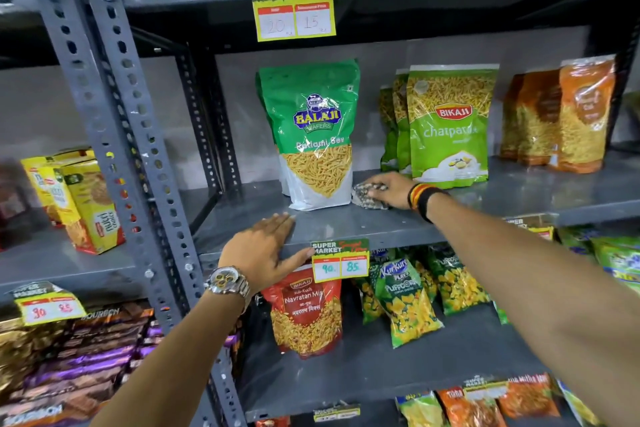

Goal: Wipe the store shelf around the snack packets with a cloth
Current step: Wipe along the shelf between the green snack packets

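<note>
The grey metal shelf (346, 220) runs across the middle of the view. On it a green Balaji snack packet (317, 133) stands upright, with green Bikaji packets (446, 125) to its right. My right hand (389, 189) presses a crumpled patterned cloth (367, 197) onto the shelf between those packets, right beside the Balaji packet's lower corner. My left hand (266, 250), with a metal watch on its wrist, lies flat with fingers spread on the shelf's front edge, holding nothing.
Orange packets (561, 118) stand at the shelf's right end. A price tag (341, 262) hangs from the front edge by my left thumb. A perforated upright post (114, 121) bounds the shelf's left side. Red and green packets fill the shelf below; biscuit boxes (79, 198) sit left.
</note>
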